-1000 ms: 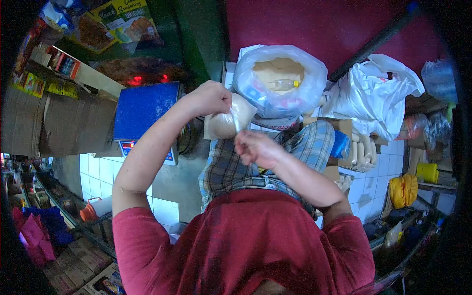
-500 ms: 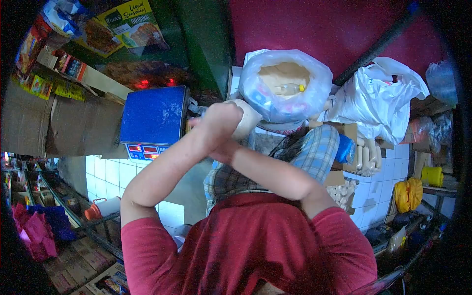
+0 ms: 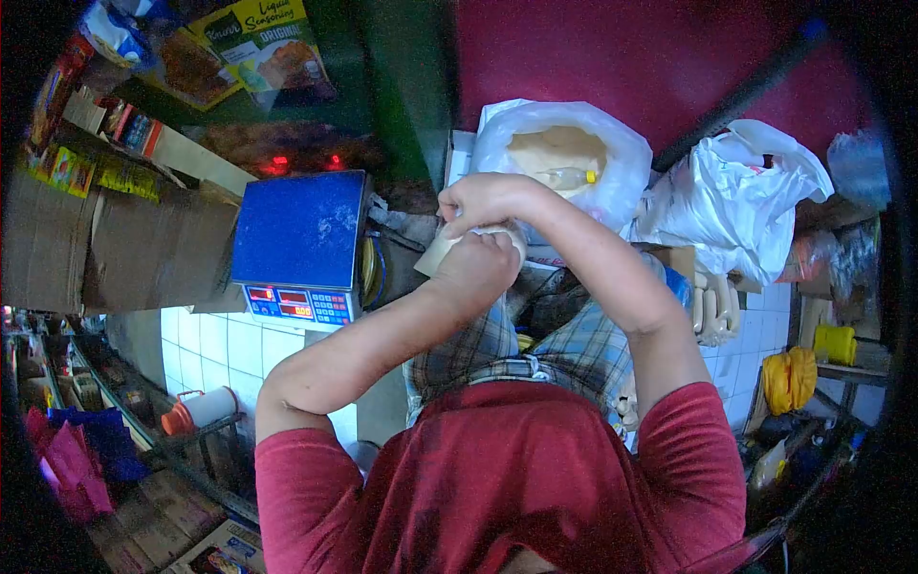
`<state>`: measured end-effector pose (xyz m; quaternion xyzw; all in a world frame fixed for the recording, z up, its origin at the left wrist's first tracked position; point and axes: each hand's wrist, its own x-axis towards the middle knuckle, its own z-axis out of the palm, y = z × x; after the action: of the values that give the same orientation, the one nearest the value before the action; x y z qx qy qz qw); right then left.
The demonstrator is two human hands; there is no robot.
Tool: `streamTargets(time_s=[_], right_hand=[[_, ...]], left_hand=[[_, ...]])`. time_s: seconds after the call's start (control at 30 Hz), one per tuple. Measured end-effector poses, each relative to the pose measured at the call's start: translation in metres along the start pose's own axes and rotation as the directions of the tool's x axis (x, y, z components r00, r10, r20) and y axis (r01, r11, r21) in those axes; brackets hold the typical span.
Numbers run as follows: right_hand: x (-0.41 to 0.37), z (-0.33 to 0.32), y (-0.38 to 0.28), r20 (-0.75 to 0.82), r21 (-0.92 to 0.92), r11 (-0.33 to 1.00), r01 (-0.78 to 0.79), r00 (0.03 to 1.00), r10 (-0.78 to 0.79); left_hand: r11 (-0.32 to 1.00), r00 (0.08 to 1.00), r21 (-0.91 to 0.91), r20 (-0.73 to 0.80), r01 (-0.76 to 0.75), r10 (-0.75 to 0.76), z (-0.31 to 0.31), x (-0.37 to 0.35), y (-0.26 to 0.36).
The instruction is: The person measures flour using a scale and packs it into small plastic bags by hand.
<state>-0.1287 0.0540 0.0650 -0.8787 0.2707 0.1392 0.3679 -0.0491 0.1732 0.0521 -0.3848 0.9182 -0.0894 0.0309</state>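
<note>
Between my hands is a small clear plastic bag (image 3: pixel 437 255) of pale contents, held above my lap; its loose flap sticks out to the left. My left hand (image 3: pixel 475 275) is closed, its fingers curled over the near side of the bag. My right hand (image 3: pixel 490 199) reaches over from the far side, fingers bent and pinching the bag's plastic. Just beyond stands a large plastic-lined sack (image 3: pixel 615 143) of pale powder or fine grains, with a clear bottle (image 3: pixel 566 178) with a yellow cap lying in it. To the left is a blue digital scale (image 3: pixel 298 230) with red lit displays.
A white plastic bag (image 3: pixel 722 196) stands right of the sack. Several filled pale bags (image 3: pixel 714 308) lie beside my knee on the right. Cardboard boxes (image 3: pixel 158 249) stand left of the scale. A white jug with an orange lid (image 3: pixel 201 411) is at lower left.
My forearms were crossed, with my left hand beyond my right; now they are uncrossed and my right hand is on the far side. The small bag has turned, its flap now pointing left.
</note>
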Motion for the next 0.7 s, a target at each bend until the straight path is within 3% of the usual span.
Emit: streamTargets(time_s=[0.07,0.17,0.3,0.33,0.43,0.5,0.57,0.6,0.67,0.7], right_hand=[[0.015,0.006,0.018,-0.002,0.028,0.984,0.178,0.984,-0.178],[0.01,0.007,0.035,-0.06,0.211,0.92,0.331,0.944,-0.326],[-0.029,0.002,0.03,-0.087,0.264,0.934,0.24,0.971,-0.224],[-0.032,0.011,0.036,-0.243,0.175,0.886,0.43,0.891,-0.384],[-0.047,0.027,0.022,-0.374,0.004,0.971,0.239,0.901,-0.22],[-0.048,0.032,0.016,-0.436,-0.096,0.987,0.131,0.886,-0.16],[-0.049,0.033,0.011,-0.457,-0.177,0.983,0.048,0.88,-0.125],[-0.049,0.037,0.008,-0.54,-0.226,0.973,0.038,0.826,-0.157],[-0.049,0.044,0.002,-0.679,-0.32,0.947,0.006,0.695,-0.234],[-0.047,0.047,-0.001,-0.734,-0.276,0.961,0.004,0.644,-0.214]], left_hand=[[0.998,0.999,-0.05,0.026,0.047,-0.046,0.001,-0.006,-0.006],[0.984,0.987,-0.177,-0.162,-0.019,-0.01,0.007,-0.018,-0.026],[0.925,0.918,-0.378,-0.38,-0.039,-0.117,0.011,-0.032,-0.055],[0.879,0.933,-0.477,-0.315,0.004,-0.175,0.016,-0.034,-0.059],[0.684,0.891,-0.726,-0.259,0.076,-0.374,0.031,-0.038,-0.055],[0.376,0.811,-0.925,-0.186,0.045,-0.554,0.054,-0.038,-0.046],[0.039,0.693,-0.999,-0.053,-0.037,-0.719,0.069,-0.031,-0.029],[-0.032,0.626,-0.994,-0.042,-0.107,-0.779,0.072,-0.027,-0.024],[-0.055,0.511,-0.995,0.007,-0.079,-0.86,0.072,-0.02,-0.015],[-0.065,0.444,-0.996,0.029,-0.067,-0.895,0.071,-0.018,-0.012]])
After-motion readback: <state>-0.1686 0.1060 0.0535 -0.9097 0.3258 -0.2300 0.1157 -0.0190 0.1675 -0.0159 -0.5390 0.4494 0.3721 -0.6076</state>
